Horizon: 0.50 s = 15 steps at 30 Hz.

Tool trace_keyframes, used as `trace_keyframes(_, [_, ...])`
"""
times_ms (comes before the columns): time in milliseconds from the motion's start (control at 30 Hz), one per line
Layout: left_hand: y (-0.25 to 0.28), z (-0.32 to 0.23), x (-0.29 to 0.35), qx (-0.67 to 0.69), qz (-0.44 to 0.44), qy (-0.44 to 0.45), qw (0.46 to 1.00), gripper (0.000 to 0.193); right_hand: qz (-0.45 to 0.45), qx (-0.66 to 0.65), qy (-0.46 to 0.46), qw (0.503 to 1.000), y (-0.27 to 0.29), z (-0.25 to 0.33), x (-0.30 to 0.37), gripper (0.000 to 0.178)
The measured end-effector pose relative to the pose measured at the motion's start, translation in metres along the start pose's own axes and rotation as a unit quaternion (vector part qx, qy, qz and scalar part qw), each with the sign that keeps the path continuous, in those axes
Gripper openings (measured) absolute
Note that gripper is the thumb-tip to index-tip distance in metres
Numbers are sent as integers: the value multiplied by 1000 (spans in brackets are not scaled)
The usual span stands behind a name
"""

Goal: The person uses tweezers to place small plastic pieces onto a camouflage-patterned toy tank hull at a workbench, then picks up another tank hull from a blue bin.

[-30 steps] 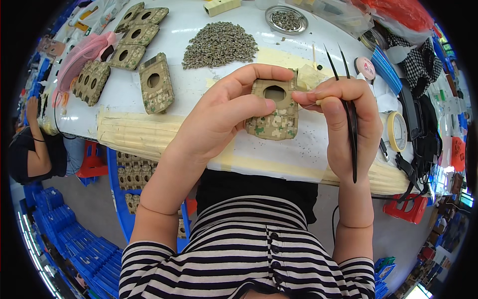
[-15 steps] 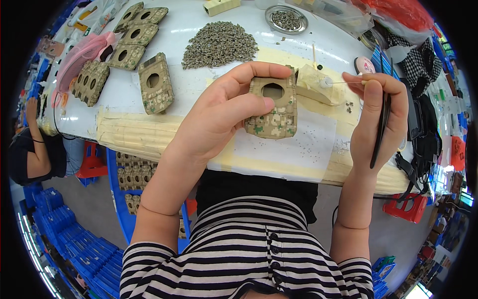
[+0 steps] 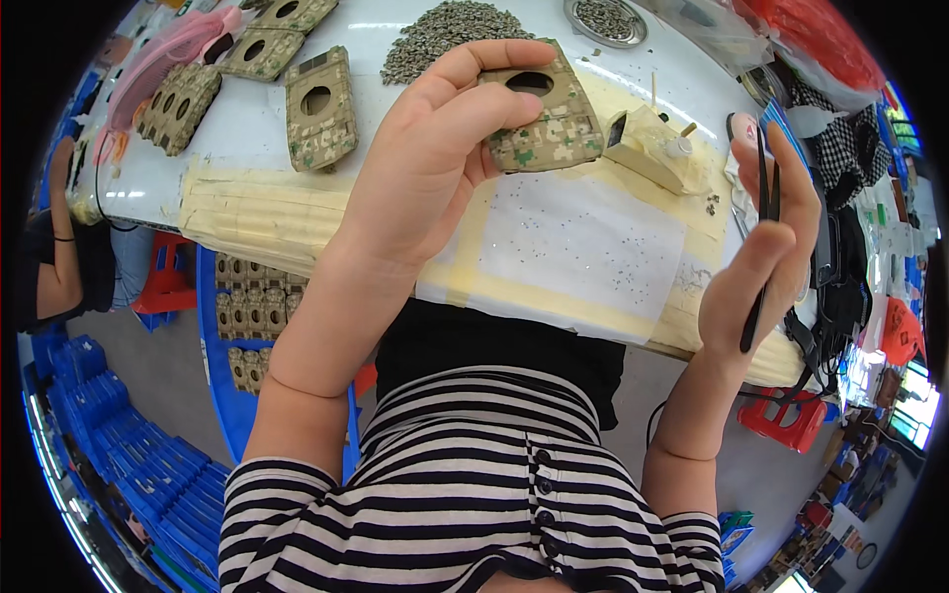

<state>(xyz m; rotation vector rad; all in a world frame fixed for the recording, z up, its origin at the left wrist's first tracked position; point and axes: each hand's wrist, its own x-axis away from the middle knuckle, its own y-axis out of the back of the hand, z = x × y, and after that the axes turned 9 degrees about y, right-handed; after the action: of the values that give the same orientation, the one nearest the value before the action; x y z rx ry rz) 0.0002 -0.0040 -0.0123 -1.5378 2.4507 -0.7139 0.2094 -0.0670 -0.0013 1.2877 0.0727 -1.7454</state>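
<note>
My left hand is closed on a camouflage-patterned toy vehicle shell with a round hole, thumb on its face and index finger along its top edge. It is held up above the worktable. At the right, my right hand keeps black tweezers against the palm, while its thumb and fingers are apart at the top. Between the hands sits a block wrapped in cream tape, with a white nozzle and a short brown stick end at its top.
A white sheet dotted with tiny bits lies taped at the table's front. Behind are a heap of small metallic parts and a round metal dish. More camouflage shells lie left. Another person's arm shows far left.
My right hand has let go of the thin stick it held by the white nozzle and opened its fingertips, keeping the tweezers. The shell has tilted and sits higher in view, as the whole view shifted.
</note>
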Motion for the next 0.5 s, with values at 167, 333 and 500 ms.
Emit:
trace_keyframes(167, [2, 2, 0, 55, 2, -9, 998, 31, 110, -171, -144, 968, 9, 32, 22, 50])
trace_keyframes(333, [7, 0, -1, 121, -4, 60, 991, 32, 168, -261, -200, 929, 7, 28, 30, 18])
trace_keyframes(500, [6, -1, -2, 126, -1, 67, 990, 31, 156, -295, -260, 906, -5, 40, 42, 16])
